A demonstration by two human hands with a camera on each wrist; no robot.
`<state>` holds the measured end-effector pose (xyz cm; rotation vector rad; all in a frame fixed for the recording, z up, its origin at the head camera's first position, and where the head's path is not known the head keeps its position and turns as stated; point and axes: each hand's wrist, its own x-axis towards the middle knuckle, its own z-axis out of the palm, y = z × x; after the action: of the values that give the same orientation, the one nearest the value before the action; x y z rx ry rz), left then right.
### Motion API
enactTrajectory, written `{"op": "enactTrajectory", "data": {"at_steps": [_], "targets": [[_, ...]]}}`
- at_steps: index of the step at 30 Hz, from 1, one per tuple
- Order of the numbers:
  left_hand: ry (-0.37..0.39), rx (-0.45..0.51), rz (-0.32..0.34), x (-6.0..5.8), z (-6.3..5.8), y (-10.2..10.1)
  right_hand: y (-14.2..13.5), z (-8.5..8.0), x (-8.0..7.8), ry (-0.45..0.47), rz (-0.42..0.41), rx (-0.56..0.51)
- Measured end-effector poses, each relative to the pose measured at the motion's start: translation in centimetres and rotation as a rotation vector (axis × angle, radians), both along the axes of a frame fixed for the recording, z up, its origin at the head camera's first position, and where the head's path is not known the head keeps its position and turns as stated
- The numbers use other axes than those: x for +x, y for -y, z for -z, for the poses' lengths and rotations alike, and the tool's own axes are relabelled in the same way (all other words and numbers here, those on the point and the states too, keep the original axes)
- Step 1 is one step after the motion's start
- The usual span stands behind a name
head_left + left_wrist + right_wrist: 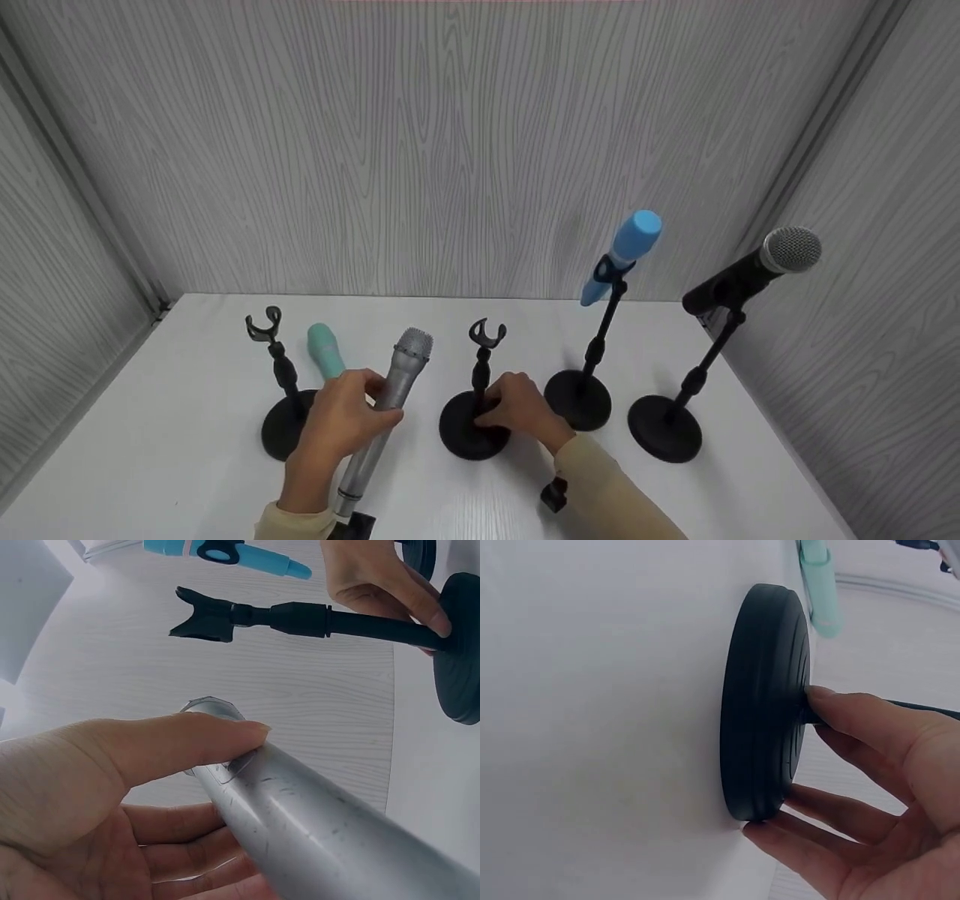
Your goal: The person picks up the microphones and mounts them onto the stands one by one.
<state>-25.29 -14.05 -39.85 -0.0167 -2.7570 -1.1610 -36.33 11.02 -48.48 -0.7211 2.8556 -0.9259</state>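
Observation:
My left hand grips a silver microphone by its handle, thumb on one side and fingers on the other. The mesh head tilts up and away from me. In the left wrist view the thumb lies along the silver barrel. My right hand pinches a black desk microphone stand low on its pole, just above the round base. In the right wrist view lower fingers reach the rim of the base. The forked clip on top of this stand holds nothing.
Left of my hands stands another black stand with a bare clip, beside a teal microphone partly hidden by my left hand. To the right, a blue microphone and a black microphone sit in stands. Grey wood-grain panels enclose the white table.

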Motion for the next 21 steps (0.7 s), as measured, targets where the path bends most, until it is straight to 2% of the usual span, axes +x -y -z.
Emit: {"op": "enactTrajectory", "data": {"at_steps": [9, 21], "targets": [[-0.022, -0.015, -0.008, 0.0, 0.1, -0.1, -1.1, 0.2, 2.1, 0.008, -0.027, 0.009], [0.002, -0.011, -0.015, -0.1, 0.1, -0.1, -2.2, 0.1, 3.6, 0.007, -0.103, 0.023]]}}
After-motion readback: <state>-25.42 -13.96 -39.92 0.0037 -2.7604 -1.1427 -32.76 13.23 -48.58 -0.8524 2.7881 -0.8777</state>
